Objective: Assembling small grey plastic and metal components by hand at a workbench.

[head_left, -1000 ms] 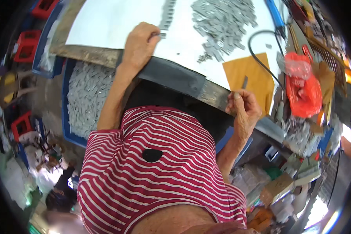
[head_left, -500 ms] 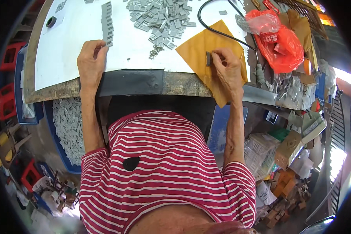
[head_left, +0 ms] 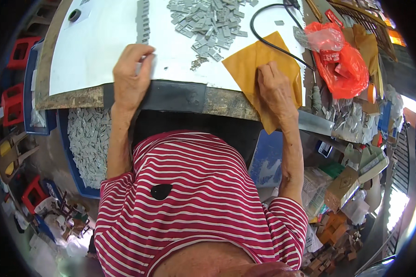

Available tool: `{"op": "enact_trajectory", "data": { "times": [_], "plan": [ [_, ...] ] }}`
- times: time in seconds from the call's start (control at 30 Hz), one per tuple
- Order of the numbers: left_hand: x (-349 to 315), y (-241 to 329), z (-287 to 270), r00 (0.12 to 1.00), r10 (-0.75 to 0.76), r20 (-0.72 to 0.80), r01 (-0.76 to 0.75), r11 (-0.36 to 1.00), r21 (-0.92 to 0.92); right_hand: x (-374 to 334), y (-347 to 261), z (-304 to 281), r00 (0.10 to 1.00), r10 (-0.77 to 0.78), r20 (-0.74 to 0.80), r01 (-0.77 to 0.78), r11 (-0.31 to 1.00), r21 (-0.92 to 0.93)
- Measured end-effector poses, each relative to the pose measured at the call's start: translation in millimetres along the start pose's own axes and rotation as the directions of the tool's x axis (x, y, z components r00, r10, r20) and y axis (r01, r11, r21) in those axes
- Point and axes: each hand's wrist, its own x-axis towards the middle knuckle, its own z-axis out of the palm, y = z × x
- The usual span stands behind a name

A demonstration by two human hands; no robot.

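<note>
My left hand [head_left: 133,74] is closed in a pinch at the near edge of the white sheet [head_left: 92,60]. It sits at the near end of a straight row of flat grey pieces [head_left: 143,23]; a bit of grey shows between thumb and fingers, too small to name. My right hand [head_left: 276,87] rests on an amber-yellow sheet [head_left: 249,62] with its fingers curled in. Whatever those fingers hold, if anything, is hidden. Beyond and between the hands lies a heap of small flat grey pieces [head_left: 208,23], with a little cluster of tiny bits [head_left: 198,62] at its near side.
A black cable [head_left: 258,32] loops over the yellow sheet. Red plastic bags [head_left: 342,64] crowd the table's right side. At the back left lies a black ring [head_left: 74,15]. Below the table's left edge stands a blue bin [head_left: 81,182] full of grey pieces [head_left: 88,147].
The whole view has shifted, moving the table rightward in the picture. The dark grey piece at my right fingertips is no longer visible, and those fingers have curled in. My left hand stays pinched.
</note>
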Motion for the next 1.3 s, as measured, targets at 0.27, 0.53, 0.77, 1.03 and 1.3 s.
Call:
{"op": "enact_trajectory", "data": {
  "times": [0.27, 0.53, 0.77, 1.03, 1.3],
  "plan": [
    [15.3, 21.8, 43.5, 0.956, 0.207, 0.210, -0.195, 0.978, -0.074, 1.7, 2.3, 4.7, 0.997, -0.057, 0.060, 0.060, 0.997, -0.045],
    [17.4, 25.8, 80.2, 0.918, 0.263, 0.296, -0.301, 0.950, 0.088, 0.1, 5.9, 5.9, 0.995, -0.097, 0.020, 0.098, 0.994, -0.053],
    [13.5, 20.4, 86.7, 0.911, 0.293, 0.291, -0.327, 0.942, 0.074, 1.0, 9.0, 9.2, 0.993, -0.108, -0.039, 0.106, 0.994, -0.038],
    [17.2, 21.2, 84.1, 0.910, 0.334, 0.247, -0.347, 0.938, 0.008, 3.3, 11.0, 9.5, 0.987, -0.028, -0.156, 0.051, 0.988, 0.144],
    [17.5, 24.4, 79.5, 0.901, 0.289, 0.324, -0.286, 0.956, -0.056, -1.7, 13.4, -2.2, 0.969, 0.234, -0.076, -0.180, 0.886, 0.428]
  ]
}}
